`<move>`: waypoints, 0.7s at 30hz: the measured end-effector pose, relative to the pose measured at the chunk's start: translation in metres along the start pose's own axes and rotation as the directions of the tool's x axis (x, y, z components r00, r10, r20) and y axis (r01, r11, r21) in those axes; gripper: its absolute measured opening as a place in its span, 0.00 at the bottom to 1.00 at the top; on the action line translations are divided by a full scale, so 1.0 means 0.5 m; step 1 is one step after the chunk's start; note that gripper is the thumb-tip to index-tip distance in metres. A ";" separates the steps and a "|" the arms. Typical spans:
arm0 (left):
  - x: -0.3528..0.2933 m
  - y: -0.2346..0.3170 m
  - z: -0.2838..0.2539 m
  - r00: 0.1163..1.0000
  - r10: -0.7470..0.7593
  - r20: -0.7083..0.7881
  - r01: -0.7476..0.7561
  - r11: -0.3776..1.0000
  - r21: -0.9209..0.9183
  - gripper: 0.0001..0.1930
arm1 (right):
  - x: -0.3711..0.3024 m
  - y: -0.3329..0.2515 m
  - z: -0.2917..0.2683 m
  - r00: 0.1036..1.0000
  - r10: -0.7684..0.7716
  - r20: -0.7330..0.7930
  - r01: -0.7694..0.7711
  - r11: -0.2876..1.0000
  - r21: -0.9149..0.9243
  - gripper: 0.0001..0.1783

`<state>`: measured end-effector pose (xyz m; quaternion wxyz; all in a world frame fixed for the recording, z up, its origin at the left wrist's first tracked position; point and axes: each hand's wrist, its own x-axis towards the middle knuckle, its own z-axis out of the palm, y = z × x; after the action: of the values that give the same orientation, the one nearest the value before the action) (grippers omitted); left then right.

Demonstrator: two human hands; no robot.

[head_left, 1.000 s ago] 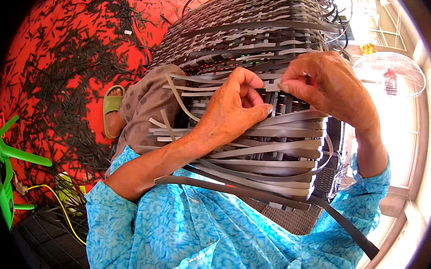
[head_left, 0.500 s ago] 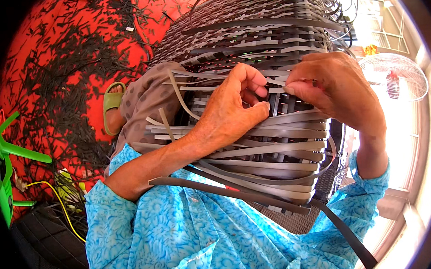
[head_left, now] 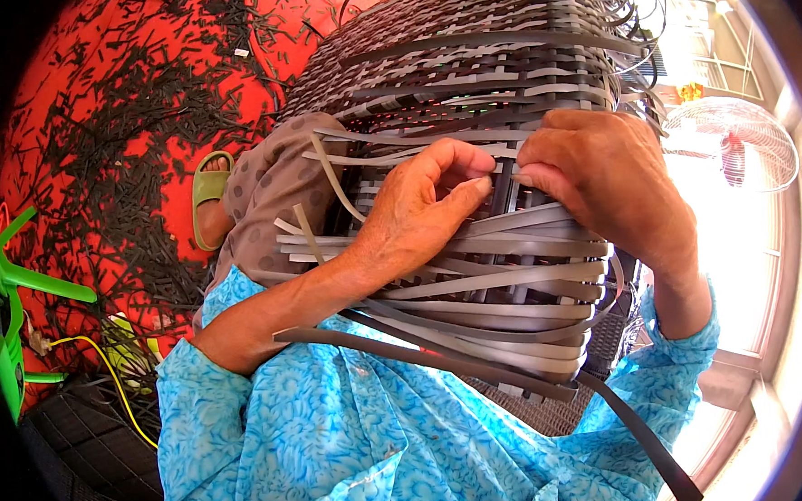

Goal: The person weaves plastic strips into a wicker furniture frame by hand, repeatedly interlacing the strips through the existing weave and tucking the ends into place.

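Observation:
A boxy wicker frame (head_left: 491, 60) of dark and grey flat strips stands before me, part of its near side loosely woven. My left hand (head_left: 426, 204) is over the middle of the weave, thumb and fingers curled close together; what they hold, if anything, is hidden. Facing it, my right hand (head_left: 605, 172) pinches at a flat grey strip, whose end its fingers cover. Dark upright bars show between the two hands. Closer to me, a bundle of loose grey strips (head_left: 511, 276) wraps across the frame. A dark strip (head_left: 425, 358) lies slanted over my lap.
Cut black strip pieces (head_left: 152, 173) litter the red floor (head_left: 58, 114) at left. A green plastic stool or chair (head_left: 22, 288) stands at the left edge, near a yellow cable (head_left: 108, 370). My sandalled foot (head_left: 212, 197) is beside the frame. A fan (head_left: 731, 142) is at right.
My right hand has moved slightly down and left, covering the strip end that showed before. The left hand has shifted a little left, its thumb and index finger nearer each other.

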<state>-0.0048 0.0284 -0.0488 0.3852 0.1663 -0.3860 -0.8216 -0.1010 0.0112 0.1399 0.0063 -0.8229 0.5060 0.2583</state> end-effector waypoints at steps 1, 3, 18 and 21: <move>0.002 -0.004 0.001 0.998 0.057 -0.032 -0.057 0.998 0.002 0.12 | 0.003 -0.002 0.005 1.000 -0.004 0.003 0.004 0.999 -0.033 0.08; 0.006 -0.009 -0.001 0.992 0.097 -0.083 -0.094 0.995 0.046 0.13 | 0.011 -0.002 0.018 0.999 -0.032 0.002 0.032 0.999 0.002 0.08; 0.044 0.005 -0.083 0.968 -0.216 0.125 0.245 0.920 -0.307 0.08 | -0.101 -0.012 0.011 0.775 0.108 -0.623 0.038 0.975 0.217 0.09; 0.044 0.002 -0.122 0.976 -0.216 0.032 0.216 0.935 -0.280 0.08 | -0.152 -0.009 0.055 0.664 0.289 -0.690 -0.034 0.933 0.359 0.08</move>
<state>0.0163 -0.0193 -0.0868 0.3122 0.1508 -0.2446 -0.9055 -0.1358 0.0840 0.1480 -0.0887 -0.7958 0.5722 -0.1774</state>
